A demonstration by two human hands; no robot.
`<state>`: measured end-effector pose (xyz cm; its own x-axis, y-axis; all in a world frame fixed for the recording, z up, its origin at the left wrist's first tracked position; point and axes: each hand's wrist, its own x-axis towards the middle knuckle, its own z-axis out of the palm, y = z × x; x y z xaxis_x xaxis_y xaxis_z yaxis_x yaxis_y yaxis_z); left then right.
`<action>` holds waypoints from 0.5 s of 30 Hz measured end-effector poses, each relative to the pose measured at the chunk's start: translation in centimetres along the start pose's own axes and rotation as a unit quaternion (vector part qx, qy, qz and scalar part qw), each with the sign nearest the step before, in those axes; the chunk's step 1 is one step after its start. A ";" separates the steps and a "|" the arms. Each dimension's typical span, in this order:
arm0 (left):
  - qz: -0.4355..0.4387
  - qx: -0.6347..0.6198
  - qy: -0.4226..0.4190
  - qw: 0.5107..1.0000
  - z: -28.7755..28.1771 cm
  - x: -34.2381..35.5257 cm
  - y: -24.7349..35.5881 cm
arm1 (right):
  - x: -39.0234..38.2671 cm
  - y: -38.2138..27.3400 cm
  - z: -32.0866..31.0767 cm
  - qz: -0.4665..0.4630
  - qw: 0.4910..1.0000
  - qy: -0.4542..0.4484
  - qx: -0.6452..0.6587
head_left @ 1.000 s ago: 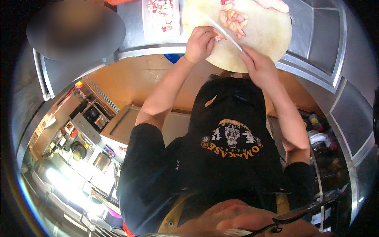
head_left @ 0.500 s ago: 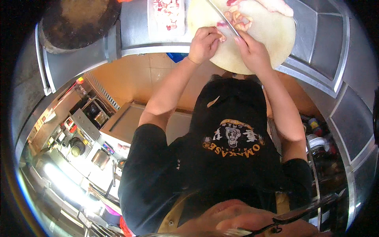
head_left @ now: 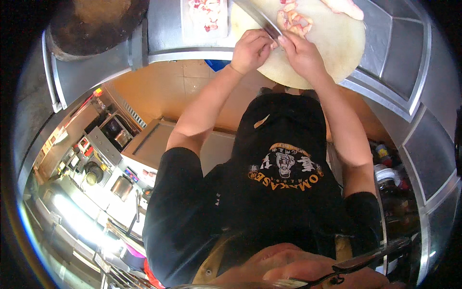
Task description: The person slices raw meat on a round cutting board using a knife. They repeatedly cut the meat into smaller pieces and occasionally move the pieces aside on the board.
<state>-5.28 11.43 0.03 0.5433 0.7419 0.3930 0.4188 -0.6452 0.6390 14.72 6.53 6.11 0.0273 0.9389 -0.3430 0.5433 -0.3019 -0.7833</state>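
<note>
My right hand (head_left: 304, 57) is closed round a knife (head_left: 262, 20), whose blade points away to the far left across a round, pale cutting board (head_left: 332, 53). Close beside the blade, my left hand (head_left: 249, 52) pinches a small piece of raw meat (head_left: 274, 45) against the board. Its fingers partly cover that piece. Just beyond my right hand lies a loose pile of pale yellow and pink raw meat pieces (head_left: 301, 26). A longer piece of raw meat with pale skin (head_left: 344, 7) rests at the board's far right, cut off by the picture's edge.
Left of the board stands a clear plastic tray (head_left: 184, 33) holding small red and white meat pieces (head_left: 208, 15). A thick, dark round block (head_left: 91, 26) is farther left. The metal counter's raised front edge (head_left: 192, 54) runs in front of me; a metal basin (head_left: 402, 53) lies to the right.
My right hand has moved slightly left and the knife has come nearer my left fingers, its blade tilted more to view. The board and tray appear shifted a little with the view.
</note>
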 end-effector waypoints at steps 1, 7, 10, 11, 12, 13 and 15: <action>0.001 0.004 -0.010 1.000 -0.2 -0.2 0.1 | 0.6 -0.2 0.0 0.000 1.000 0.017 0.019; -0.015 0.023 0.000 1.000 -0.4 -0.7 0.0 | -7.5 1.1 -4.0 -0.040 0.999 0.017 -0.029; -0.021 0.026 0.003 0.999 -0.2 -1.2 -0.4 | -11.8 0.5 -5.4 -0.014 0.997 -0.041 -0.060; -0.018 0.027 0.001 0.999 -0.3 -1.2 -0.3 | -12.3 0.4 -5.5 0.015 0.996 -0.058 -0.060; -0.015 0.028 -0.002 0.999 -0.3 -1.2 -0.2 | -12.5 0.3 -5.7 0.044 0.994 -0.076 -0.060; -0.011 0.032 -0.004 0.999 -0.4 -1.2 -0.3 | -12.6 0.2 -5.7 0.073 0.991 -0.095 -0.060; 0.000 0.034 -0.011 0.999 -0.4 -0.8 -0.3 | -9.9 0.9 -3.6 0.009 0.997 -0.045 -0.060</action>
<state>-6.06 11.11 -0.20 0.5591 0.7378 0.3783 0.4665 -0.6571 0.5921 17.93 -2.39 10.68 -0.0348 0.9134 -0.4055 0.6399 -0.2913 -0.7111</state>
